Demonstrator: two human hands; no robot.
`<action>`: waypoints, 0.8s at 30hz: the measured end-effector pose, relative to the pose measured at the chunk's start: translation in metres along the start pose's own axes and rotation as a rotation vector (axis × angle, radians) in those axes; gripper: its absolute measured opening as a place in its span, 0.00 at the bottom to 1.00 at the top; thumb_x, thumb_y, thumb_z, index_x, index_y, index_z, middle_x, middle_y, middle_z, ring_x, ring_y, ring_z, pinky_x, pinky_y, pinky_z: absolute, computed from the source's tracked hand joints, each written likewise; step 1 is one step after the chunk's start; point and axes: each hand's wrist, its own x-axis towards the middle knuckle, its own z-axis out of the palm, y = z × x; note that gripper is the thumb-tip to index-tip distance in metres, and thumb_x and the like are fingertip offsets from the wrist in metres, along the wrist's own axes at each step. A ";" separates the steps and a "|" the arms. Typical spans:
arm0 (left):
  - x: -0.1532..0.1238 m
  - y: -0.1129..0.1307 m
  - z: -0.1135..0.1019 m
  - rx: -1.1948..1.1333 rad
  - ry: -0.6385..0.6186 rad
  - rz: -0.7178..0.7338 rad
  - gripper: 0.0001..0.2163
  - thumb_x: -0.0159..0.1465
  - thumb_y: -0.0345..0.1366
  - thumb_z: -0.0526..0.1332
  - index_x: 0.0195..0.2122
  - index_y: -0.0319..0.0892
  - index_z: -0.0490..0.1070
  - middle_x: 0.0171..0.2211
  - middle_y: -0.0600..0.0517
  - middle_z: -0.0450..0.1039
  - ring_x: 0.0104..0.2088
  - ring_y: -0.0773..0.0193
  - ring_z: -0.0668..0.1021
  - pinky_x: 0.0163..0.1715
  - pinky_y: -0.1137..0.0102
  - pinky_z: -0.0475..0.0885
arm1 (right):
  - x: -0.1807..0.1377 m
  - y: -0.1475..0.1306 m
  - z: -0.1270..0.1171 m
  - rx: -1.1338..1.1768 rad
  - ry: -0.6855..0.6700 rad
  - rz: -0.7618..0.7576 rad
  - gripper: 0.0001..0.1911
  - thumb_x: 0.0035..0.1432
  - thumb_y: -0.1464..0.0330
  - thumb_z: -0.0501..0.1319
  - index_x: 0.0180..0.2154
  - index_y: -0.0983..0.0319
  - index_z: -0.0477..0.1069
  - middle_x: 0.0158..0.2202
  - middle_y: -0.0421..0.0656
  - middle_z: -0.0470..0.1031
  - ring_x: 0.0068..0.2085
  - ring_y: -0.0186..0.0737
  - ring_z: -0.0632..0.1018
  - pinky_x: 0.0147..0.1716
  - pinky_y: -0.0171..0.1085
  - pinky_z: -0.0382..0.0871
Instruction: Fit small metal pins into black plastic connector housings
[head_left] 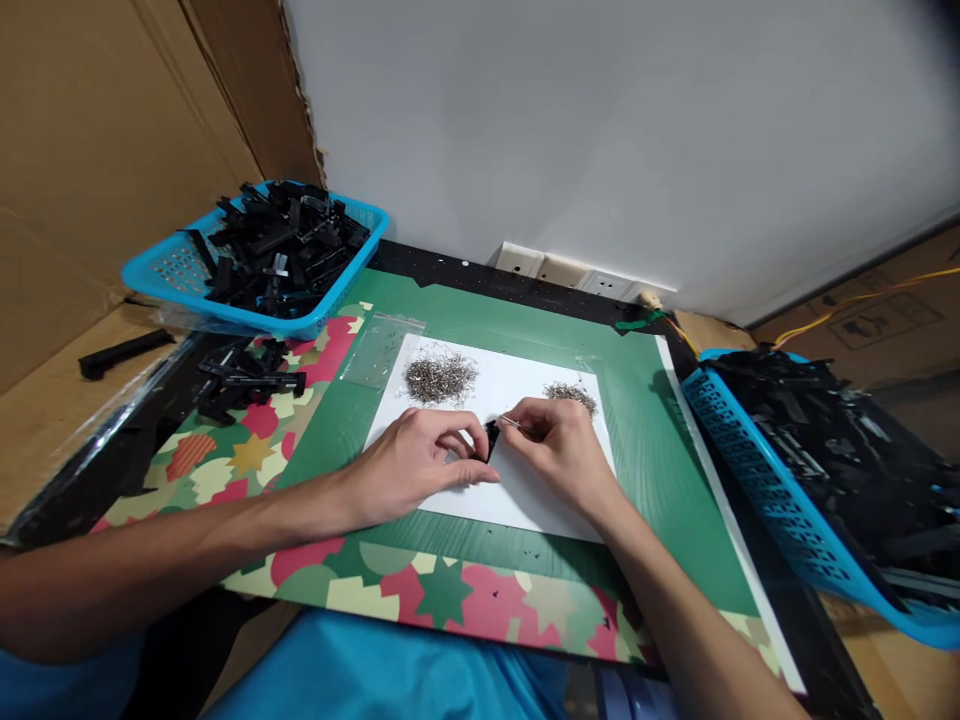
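My left hand point(427, 455) is closed, with thumb and fingers pinching a small black plastic part point(491, 436) above the white sheet point(480, 508). Close beside it, my right hand point(559, 445) pinches a thin silvery metal piece point(511, 423) whose tip points at the black part. Whether that piece is a pin or the end of a tool, I cannot tell. Behind my left hand lies a heap of small metal pieces point(441, 378), and a smaller metal heap point(570, 396) sits just past my right hand.
Black plastic parts fill a blue basket point(367, 215) at the back left and another blue basket point(772, 510) at the right. Several loose black parts point(247, 380) lie at the left. A clear plastic bag point(379, 350) is on the green board point(660, 460). Sockets point(566, 272) line the wall.
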 end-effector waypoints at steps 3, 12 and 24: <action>0.001 0.000 0.000 0.017 0.009 0.008 0.12 0.65 0.44 0.73 0.39 0.42 0.77 0.27 0.54 0.76 0.28 0.66 0.76 0.28 0.71 0.68 | 0.000 0.002 -0.001 -0.011 0.005 -0.019 0.08 0.61 0.70 0.63 0.30 0.64 0.79 0.21 0.36 0.68 0.24 0.31 0.64 0.26 0.34 0.55; 0.007 -0.006 -0.002 -0.114 -0.007 -0.030 0.13 0.63 0.42 0.74 0.38 0.40 0.75 0.26 0.52 0.80 0.29 0.65 0.80 0.29 0.72 0.72 | -0.001 0.009 -0.001 -0.109 -0.039 -0.134 0.07 0.62 0.73 0.63 0.38 0.63 0.81 0.23 0.36 0.72 0.24 0.31 0.67 0.29 0.34 0.59; 0.005 0.000 0.000 -0.019 -0.011 -0.002 0.11 0.63 0.41 0.74 0.37 0.40 0.77 0.26 0.53 0.78 0.28 0.65 0.79 0.29 0.72 0.71 | 0.000 0.000 -0.009 -0.078 -0.106 -0.088 0.10 0.65 0.72 0.62 0.30 0.62 0.78 0.21 0.35 0.68 0.25 0.32 0.64 0.28 0.35 0.56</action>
